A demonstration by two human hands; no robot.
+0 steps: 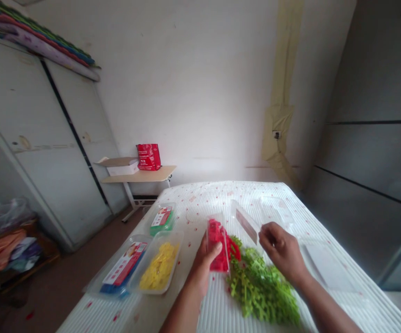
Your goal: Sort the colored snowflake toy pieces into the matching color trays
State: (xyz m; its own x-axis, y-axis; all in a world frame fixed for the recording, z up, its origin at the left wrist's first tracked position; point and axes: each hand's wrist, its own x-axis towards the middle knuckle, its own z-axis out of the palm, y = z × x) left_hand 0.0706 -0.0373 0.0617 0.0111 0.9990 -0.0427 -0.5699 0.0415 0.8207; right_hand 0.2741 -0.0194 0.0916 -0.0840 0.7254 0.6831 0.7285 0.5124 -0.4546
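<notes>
My left hand (205, 259) grips a small clear plastic box of red pieces (217, 238), tilted up over the middle of the table, thumb across its side. To its right, the closed fingers of my right hand (278, 245) pinch the edge of a clear lid with a label (246, 224). The lid is apart from the box and stands at a slant. Below and between the hands lies a heap of frilly green leaves (264, 286). A red looped handle (235, 251), perhaps of scissors, shows just behind the box; the rest of it is hidden.
At the left stand an open tray of yellow pieces (160, 266), a labelled box with blue contents (122, 268) and one with green contents (162, 219). Clear plastic containers (276, 210) lie at the right. Behind, a side table (144, 175) bears a red bag (149, 157).
</notes>
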